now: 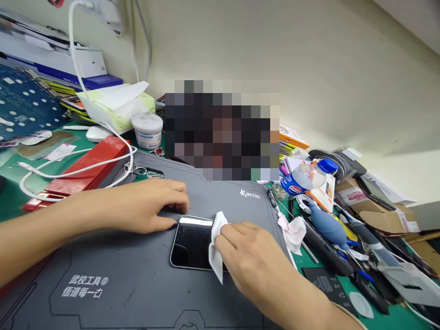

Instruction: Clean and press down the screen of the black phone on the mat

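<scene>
The phone [192, 245], toward the right edge of the mat [147, 284], seemed mid-wipe, the remainder unclear, right hand [247, 252] pinching a white tissue [216, 256] over it, left hand [147, 205] loosely parted alongside.

Green bench [10, 197] here, grey mat [154, 298] spread across its middle! Phone [194, 247] flat on mat, screen up; small tag [156, 174] near mat's far edge. Left side now: red box [92, 161], white cable [73, 50] looping over it, jar [147, 134] upright beyond. Over right: crumpled tissue [293, 233] at mat's edge, black slab [322, 283] lying flat, white disc [360, 305] just beside, blue blower [328, 227] among crowded tools [321, 245].
</scene>
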A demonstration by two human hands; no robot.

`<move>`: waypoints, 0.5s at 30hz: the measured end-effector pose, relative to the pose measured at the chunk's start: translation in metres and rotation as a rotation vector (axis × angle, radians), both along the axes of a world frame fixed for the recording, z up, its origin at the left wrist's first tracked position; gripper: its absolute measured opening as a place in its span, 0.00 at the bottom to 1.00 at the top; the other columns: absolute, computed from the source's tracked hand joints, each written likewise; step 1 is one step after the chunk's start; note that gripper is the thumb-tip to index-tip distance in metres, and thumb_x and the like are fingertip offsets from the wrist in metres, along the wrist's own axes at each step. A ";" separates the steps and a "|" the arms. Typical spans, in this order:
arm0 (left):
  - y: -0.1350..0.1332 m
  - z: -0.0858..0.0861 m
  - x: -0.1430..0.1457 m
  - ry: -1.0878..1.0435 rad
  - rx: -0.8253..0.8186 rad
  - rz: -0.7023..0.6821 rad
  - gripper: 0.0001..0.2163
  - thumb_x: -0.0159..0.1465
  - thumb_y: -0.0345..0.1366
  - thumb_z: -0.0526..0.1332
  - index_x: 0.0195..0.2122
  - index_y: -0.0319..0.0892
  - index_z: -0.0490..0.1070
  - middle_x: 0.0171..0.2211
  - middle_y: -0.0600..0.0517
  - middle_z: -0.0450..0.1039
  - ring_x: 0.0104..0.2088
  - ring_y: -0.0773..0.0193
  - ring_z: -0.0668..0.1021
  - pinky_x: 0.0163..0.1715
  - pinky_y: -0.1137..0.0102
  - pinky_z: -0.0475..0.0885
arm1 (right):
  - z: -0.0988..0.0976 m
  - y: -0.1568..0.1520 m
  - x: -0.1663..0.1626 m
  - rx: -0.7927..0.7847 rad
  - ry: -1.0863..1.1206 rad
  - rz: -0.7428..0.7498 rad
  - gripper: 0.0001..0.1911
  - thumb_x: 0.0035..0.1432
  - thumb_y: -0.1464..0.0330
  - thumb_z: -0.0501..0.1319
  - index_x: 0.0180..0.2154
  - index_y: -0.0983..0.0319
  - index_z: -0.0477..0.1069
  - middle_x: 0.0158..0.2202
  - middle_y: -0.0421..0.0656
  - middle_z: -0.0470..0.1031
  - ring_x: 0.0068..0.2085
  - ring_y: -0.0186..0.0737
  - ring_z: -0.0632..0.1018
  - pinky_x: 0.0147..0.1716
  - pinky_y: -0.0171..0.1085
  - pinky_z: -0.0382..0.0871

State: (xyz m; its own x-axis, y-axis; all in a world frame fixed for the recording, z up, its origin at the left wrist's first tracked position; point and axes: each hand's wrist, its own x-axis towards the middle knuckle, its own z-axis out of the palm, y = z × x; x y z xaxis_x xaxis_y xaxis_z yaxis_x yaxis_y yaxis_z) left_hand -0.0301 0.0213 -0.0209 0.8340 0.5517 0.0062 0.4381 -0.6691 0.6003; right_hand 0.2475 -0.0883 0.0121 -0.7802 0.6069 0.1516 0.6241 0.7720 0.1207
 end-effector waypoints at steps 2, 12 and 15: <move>0.000 0.001 0.000 -0.003 -0.003 -0.004 0.08 0.65 0.29 0.64 0.44 0.48 0.79 0.46 0.53 0.81 0.44 0.59 0.84 0.45 0.69 0.74 | 0.001 -0.004 0.000 0.040 -0.044 -0.015 0.15 0.50 0.84 0.63 0.30 0.58 0.70 0.27 0.40 0.77 0.26 0.41 0.72 0.28 0.41 0.60; 0.002 0.002 -0.001 -0.017 -0.006 -0.012 0.08 0.66 0.33 0.63 0.44 0.48 0.80 0.45 0.52 0.81 0.42 0.59 0.84 0.44 0.68 0.74 | 0.009 0.003 0.003 -0.213 -0.237 -0.024 0.15 0.53 0.84 0.64 0.34 0.59 0.72 0.32 0.42 0.81 0.29 0.41 0.76 0.30 0.41 0.60; 0.002 -0.003 -0.003 -0.025 -0.001 -0.005 0.08 0.67 0.35 0.62 0.44 0.48 0.80 0.45 0.51 0.81 0.41 0.58 0.83 0.43 0.67 0.75 | 0.024 0.009 0.015 -0.302 -0.332 -0.146 0.15 0.53 0.85 0.66 0.34 0.59 0.74 0.30 0.40 0.81 0.27 0.40 0.77 0.28 0.42 0.54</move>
